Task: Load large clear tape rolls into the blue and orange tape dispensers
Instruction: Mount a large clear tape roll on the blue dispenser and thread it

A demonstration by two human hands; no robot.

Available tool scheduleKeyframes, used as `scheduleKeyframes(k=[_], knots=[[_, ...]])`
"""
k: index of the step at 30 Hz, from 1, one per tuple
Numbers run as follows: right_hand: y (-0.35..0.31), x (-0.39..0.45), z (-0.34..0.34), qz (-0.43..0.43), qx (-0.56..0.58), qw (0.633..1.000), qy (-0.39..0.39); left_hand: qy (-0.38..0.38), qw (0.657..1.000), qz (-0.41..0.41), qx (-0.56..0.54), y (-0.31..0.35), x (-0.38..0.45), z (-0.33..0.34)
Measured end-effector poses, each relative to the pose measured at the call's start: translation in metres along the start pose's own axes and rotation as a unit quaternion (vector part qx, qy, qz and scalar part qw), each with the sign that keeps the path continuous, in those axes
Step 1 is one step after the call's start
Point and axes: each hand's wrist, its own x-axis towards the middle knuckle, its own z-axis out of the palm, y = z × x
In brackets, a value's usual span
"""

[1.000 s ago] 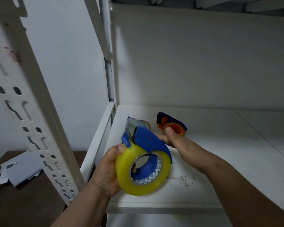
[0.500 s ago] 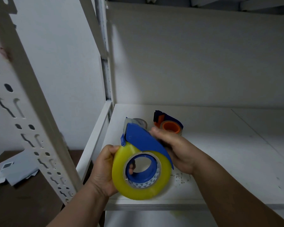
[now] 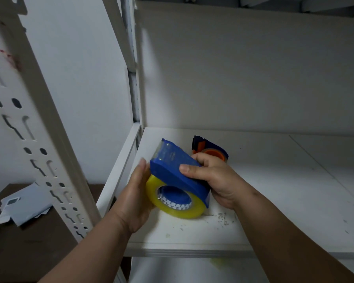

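The blue tape dispenser (image 3: 172, 172) is held tilted over the front left of the white shelf (image 3: 274, 201). A large yellowish clear tape roll (image 3: 178, 211) sits on its blue hub, and a strip of tape lies along the dispenser's top up to the cutter. My right hand (image 3: 211, 176) grips the dispenser's blue cover from the right, thumb on top. My left hand (image 3: 135, 193) presses against the roll and dispenser from the left. The orange and blue dispenser (image 3: 211, 150) lies on the shelf behind my right hand, partly hidden.
White shelf uprights with slotted holes (image 3: 39, 139) stand at the left. A dark wooden table (image 3: 29, 252) with white papers (image 3: 25, 205) lies below left. Small dark specks dot the shelf near its front edge (image 3: 221, 217).
My right hand has closed over the blue cover from the right. The dispenser with its roll has tipped flatter and moved toward the shelf. My left hand has slid onto its left side.
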Motion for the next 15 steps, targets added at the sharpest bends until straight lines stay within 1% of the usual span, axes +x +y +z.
scheduleKeyframes(k=[3, 6, 8, 11, 15], knots=[[0.009, -0.001, 0.001, -0.01, -0.035, 0.999, 0.004, 0.028, 0.996, 0.022, 0.085, 0.007, -0.007, 0.011], [0.016, -0.003, 0.001, -0.005, -0.078, 0.997, 0.01, 0.059, 0.992, 0.063, 0.094, 0.018, -0.008, 0.022], [0.016, -0.002, 0.0, -0.006, -0.087, 0.996, 0.006, 0.081, 0.989, 0.072, 0.101, 0.026, -0.005, 0.026], [0.014, -0.003, -0.004, 0.007, -0.08, 0.997, -0.011, 0.122, 0.983, 0.076, 0.116, 0.027, -0.002, 0.021], [0.016, -0.001, -0.009, 0.035, -0.035, 0.999, -0.02, 0.135, 0.981, 0.077, 0.113, 0.023, 0.0, 0.014]])
